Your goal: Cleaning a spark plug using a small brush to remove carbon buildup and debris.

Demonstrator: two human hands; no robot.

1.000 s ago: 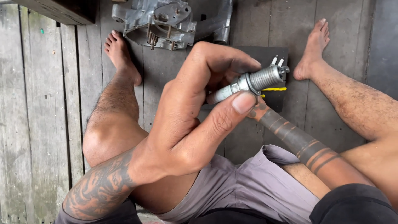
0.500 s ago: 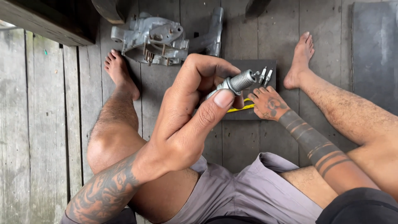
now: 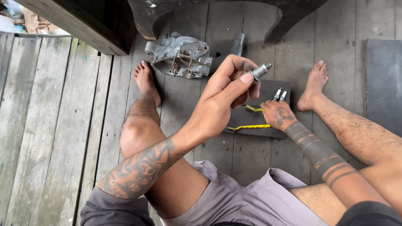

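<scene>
Hard to see much of the spark plug (image 3: 259, 71): only its threaded metal end pokes out past the fingertips, the rest is buried in the grip. Two more spark plugs (image 3: 279, 94) peek out just above the right hand (image 3: 278, 115), tips only, their bodies hidden beneath the knuckles. The yellow-handled wire brush (image 3: 248, 127) runs under that hand too, so its far end is lost; a second brushy bit shows near the left fingers, too small to tell clearly. Up top, a dark wooden piece (image 3: 217, 16) is cut off by the frame edge.

The held plug looks silvery-grey, ridged with thread, with a small pale tip, tilted up and to the right.

Left hand (image 3: 228, 94) is raised above the dark mat (image 3: 268, 129), thumb and forefinger pinching the plug, the other fingers curled beneath it, forearm coming in across the left knee. Right hand is down on the mat, knuckles up, fingers curled around the pair of plugs, it seems, though the grip itself is hidden. Both bare feet are planted on the plank floor (image 3: 54, 125), and a grey metal engine casing (image 3: 180, 56) sits just beyond the left foot.
</scene>
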